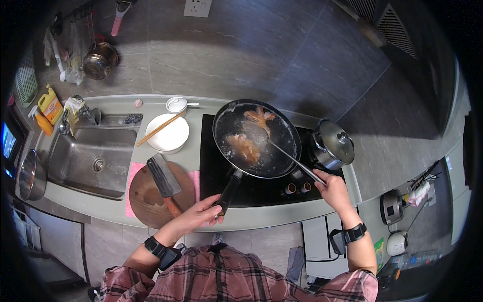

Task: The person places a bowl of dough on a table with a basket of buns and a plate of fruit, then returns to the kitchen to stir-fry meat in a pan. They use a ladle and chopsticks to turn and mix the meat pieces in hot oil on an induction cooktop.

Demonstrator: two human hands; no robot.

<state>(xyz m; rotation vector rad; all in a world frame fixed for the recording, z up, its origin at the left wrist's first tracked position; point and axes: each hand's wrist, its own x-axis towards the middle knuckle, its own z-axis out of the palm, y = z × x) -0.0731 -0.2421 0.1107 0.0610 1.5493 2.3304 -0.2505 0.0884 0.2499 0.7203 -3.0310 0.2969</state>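
My left hand (209,213) grips the black handle of a wok (215,132) on the black cooktop (211,185). In my right hand (332,188) is the end of a long metal ladle (292,158); its head reaches into the wok, partly hidden by steam. Orange-brown pieces of food (245,148) lie in cloudy liquid there, one clump near the front left and another at the back. Left of the cooktop, a cleaver (164,177) with a wooden handle rests on a round wooden cutting board (141,200), which lies over a pink cloth (196,185).
A white bowl (171,136) with chopsticks (158,130) across it stands behind the board, near a small lidded white pot (176,105). A lidded metal pot (334,145) is right of the wok. At left are a sink (86,162), a metal bowl (33,177) and bottles (51,105).
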